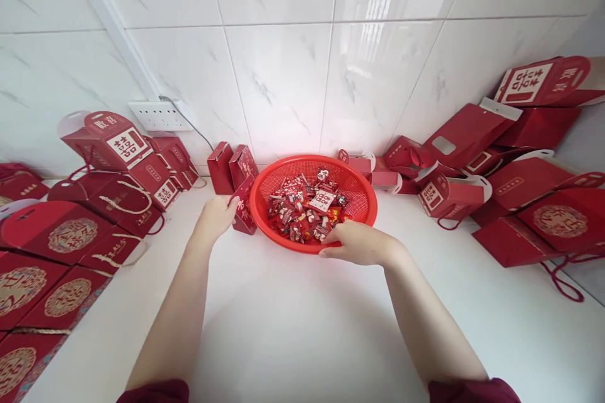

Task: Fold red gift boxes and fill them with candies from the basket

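Note:
A round red plastic basket [368, 192] stands on the white table against the tiled wall. Inside it lie many small wrapped candies [295, 211], mostly red, with a larger white-and-red packet [322, 200] on top. My right hand [362, 243] is closed over the basket's near right rim, thumb outside and fingers over the inner edge. To the left of the basket, my left hand [216, 217] pinches the edge of a small red gift box [244, 211] with pale print. Its fingertips are partly hidden. Two more upright red boxes [220, 168] stand just behind that one.
Red gift boxes with cord handles [73, 236] are stacked along the left side. More red boxes [529, 186] pile up at the right and behind. A white power strip [161, 116] with a grey cable sits at the wall. White table surface [293, 327] lies in front.

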Demonstrator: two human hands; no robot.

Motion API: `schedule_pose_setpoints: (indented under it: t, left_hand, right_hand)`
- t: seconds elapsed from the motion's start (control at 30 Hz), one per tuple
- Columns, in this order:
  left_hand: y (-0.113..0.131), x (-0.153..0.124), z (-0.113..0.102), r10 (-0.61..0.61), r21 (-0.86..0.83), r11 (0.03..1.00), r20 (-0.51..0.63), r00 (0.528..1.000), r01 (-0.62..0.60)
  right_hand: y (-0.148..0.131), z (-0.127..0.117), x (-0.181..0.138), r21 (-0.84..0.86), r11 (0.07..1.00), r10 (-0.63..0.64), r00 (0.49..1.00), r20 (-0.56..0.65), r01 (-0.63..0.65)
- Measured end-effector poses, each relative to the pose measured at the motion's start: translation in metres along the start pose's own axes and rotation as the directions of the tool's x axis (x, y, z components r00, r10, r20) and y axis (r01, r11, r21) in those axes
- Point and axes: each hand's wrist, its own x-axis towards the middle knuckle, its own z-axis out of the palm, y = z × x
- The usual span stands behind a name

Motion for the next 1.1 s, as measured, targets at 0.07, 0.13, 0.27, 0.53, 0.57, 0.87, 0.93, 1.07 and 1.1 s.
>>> schedule_pose_setpoints:
  t: [0.07,0.13,0.27,0.53,0.57,0.87,0.93,1.07,1.1]
  left_hand:
    - [0.010,0.006,0.008,-0.005,-0.001,1.000,-0.004,1.000,0.005]
    - [0.018,0.013,0.016,-0.013,0.019,1.000,-0.027,1.000,0.014]
    - [0.027,0.035,0.024,-0.047,0.052,0.997,-0.063,0.997,0.050]
    - [0.021,0.053,0.015,-0.048,0.036,0.998,0.006,0.999,0.048]
    - [0.019,0.050,0.013,-0.033,0.023,0.999,0.027,0.999,0.032]
    - [0.020,0.042,0.018,0.032,-0.052,0.998,0.061,0.998,-0.029]
    - [0.026,0.046,0.023,0.020,-0.045,0.999,0.040,0.999,-0.018]
    - [0.037,0.063,0.034,-0.055,-0.027,0.998,-0.033,0.998,0.055]
    - [0.039,0.069,0.036,-0.082,-0.025,0.996,-0.050,0.995,0.081]
  right_hand:
    - [0.002,0.000,0.000,0.005,1.000,-0.002,1.000,-0.006,0.002]
    - [0.003,0.001,0.001,0.012,1.000,-0.004,1.000,-0.009,0.004]
    - [0.005,0.002,0.002,0.021,1.000,-0.014,1.000,-0.015,0.014]
    - [0.006,-0.001,0.004,0.003,0.999,-0.046,0.999,-0.006,0.046]
    - [0.006,-0.002,0.003,-0.002,0.999,-0.052,0.999,-0.007,0.052]
    - [-0.006,0.001,-0.004,-0.067,0.997,-0.032,0.998,0.057,0.035]
    - [-0.006,0.002,-0.004,-0.060,0.997,-0.035,0.998,0.058,0.039]
    - [-0.003,0.002,-0.004,-0.035,0.997,-0.064,0.997,0.053,0.066]
    - [-0.002,0.002,-0.004,-0.038,0.997,-0.066,0.997,0.050,0.068]
